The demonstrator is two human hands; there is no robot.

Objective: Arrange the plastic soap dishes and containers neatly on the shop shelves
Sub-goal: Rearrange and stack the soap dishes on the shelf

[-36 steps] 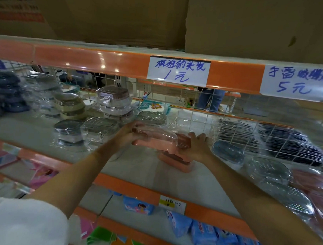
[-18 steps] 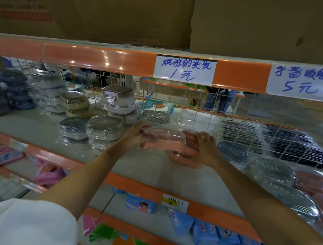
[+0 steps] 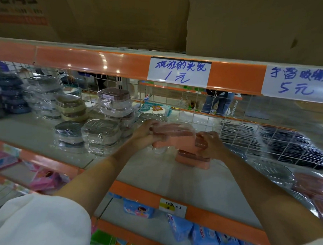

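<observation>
Both hands reach over the pale grey middle shelf (image 3: pixel 151 178) of an orange-edged shop rack. The left hand (image 3: pixel 144 133) curls its fingers round the left end of a pink plastic soap dish with a clear lid (image 3: pixel 172 134), wrapped in clear film, and the right hand (image 3: pixel 212 144) grips its right end. The dish is held between them, lifted just above a second pink plastic soap dish (image 3: pixel 192 158) that rests on the shelf under the right hand; whether the two dishes touch I cannot tell.

To the left stand two low stacks of film-wrapped containers: a dark grey-lidded rectangular container stack (image 3: pixel 69 132) and, just beside it, a silver-grey-lidded container stack (image 3: pixel 100 134). Behind them sit a beige oval container stack (image 3: pixel 72 107) and a taller stack topped by a brown-lidded container (image 3: pixel 114 100). At the far left is a stack of dark blue oval dishes (image 3: pixel 13 95).

To the right, clear oval soap dishes in film (image 3: pixel 273 171) lie near the shelf's front, with black wire racks in film (image 3: pixel 291 145) behind them against the white wire mesh back panel (image 3: pixel 175 112).

Two handwritten white price labels (image 3: pixel 179 72) hang on the orange rail above. On the lower shelf lie blue packets (image 3: pixel 179 228), and brown cardboard boxes (image 3: pixel 124 18) sit on top.
</observation>
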